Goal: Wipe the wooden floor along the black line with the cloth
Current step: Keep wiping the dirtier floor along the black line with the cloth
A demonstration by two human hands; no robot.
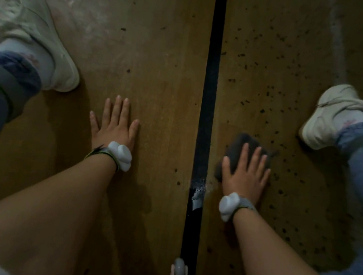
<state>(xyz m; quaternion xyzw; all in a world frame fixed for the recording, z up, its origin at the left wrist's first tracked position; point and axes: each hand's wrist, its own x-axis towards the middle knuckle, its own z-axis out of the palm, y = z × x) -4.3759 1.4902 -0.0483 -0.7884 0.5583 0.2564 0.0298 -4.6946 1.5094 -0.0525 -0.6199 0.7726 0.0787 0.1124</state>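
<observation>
The right hand (245, 177) presses flat-fingered on the soft, limp cloth (242, 149) (best pinned mid-fold); the left hand (113, 126) lies spread.

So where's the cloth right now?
In the head view, the dark grey cloth lies on the brown wooden floor under the flat right hand, just right of the long black line.

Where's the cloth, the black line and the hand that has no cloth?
cloth (239, 141): head view, on its dark bare part beyond the fingertips.
black line (211, 72): head view, on the stripe's upper stretch.
left hand (114, 129): head view, on the back of the hand.
</observation>
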